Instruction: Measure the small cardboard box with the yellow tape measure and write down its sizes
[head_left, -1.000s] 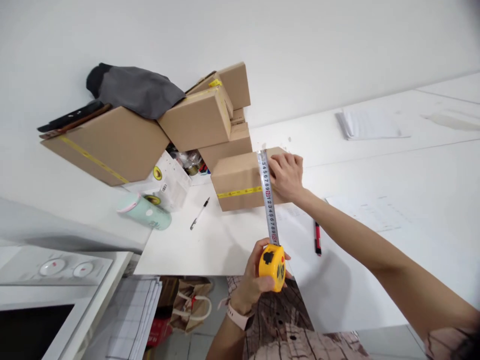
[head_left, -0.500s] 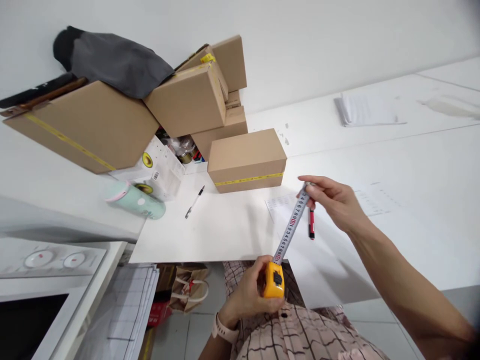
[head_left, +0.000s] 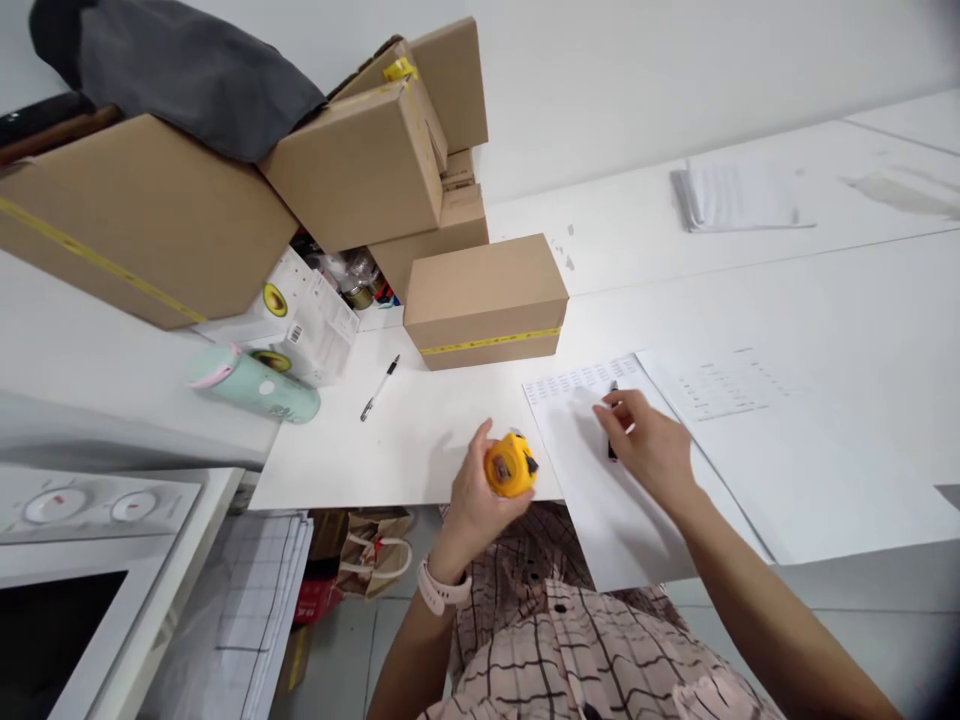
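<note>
My left hand (head_left: 484, 495) is closed around a yellow tape measure (head_left: 511, 466), held over the front edge of the white table. No blade shows out of its case. To the right, my right hand (head_left: 651, 445) hovers over a printed sheet of paper (head_left: 562, 430), thumb and fingers apart and partly curled. Beneath those fingers lies a marker (head_left: 612, 447); the hand covers its middle, and I cannot tell whether they touch it. Behind both hands a closed cardboard box (head_left: 487, 300) with yellow tape rests on the table.
A black-and-clear pen (head_left: 380, 388) and a mint-green bottle (head_left: 259, 385) lie on the left. Stacked cartons (head_left: 360, 170) rise behind them, a dark grey cloth (head_left: 187, 75) on top. More papers (head_left: 739, 190) are at the right rear. A microwave (head_left: 82, 560) stands lower left.
The blade that stretched between my hands is back in the case. My left hand has risen with the tape measure; my right hand let go of the blade end and moved down to the marker.
</note>
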